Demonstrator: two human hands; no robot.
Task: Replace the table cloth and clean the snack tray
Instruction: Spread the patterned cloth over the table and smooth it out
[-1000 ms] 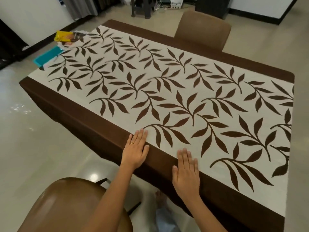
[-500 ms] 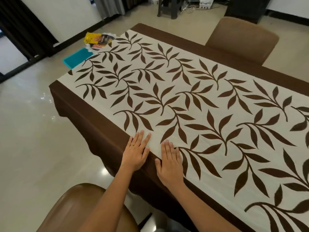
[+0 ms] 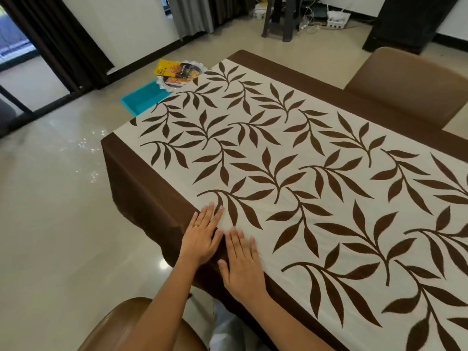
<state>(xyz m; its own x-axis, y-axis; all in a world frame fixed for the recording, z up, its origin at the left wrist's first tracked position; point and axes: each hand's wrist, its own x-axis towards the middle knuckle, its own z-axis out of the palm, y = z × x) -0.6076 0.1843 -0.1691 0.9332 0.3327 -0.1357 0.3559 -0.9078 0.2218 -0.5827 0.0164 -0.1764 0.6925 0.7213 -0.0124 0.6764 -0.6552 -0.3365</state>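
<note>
A cream table cloth point(image 3: 291, 148) with brown leaf print and a brown border lies spread over the table. My left hand point(image 3: 202, 236) lies flat on its near edge, fingers straight, a ring on one finger. Close beside it my right hand point(image 3: 241, 262) presses flat on the cloth too. On the floor past the table's far left corner lies a turquoise snack tray point(image 3: 141, 98), with a clear plate of snack packets point(image 3: 177, 73) behind it.
A brown chair point(image 3: 131, 325) stands below my arms at the near side. Another brown chair point(image 3: 407, 87) is tucked in at the far side. Dark curtains point(image 3: 63, 39), a dark stool point(image 3: 279, 19) and cables line the back of the glossy floor.
Both hands have slid left along the near edge of the cloth, and the right hand has closed in beside the left. The view has swung left toward the table's corner.
</note>
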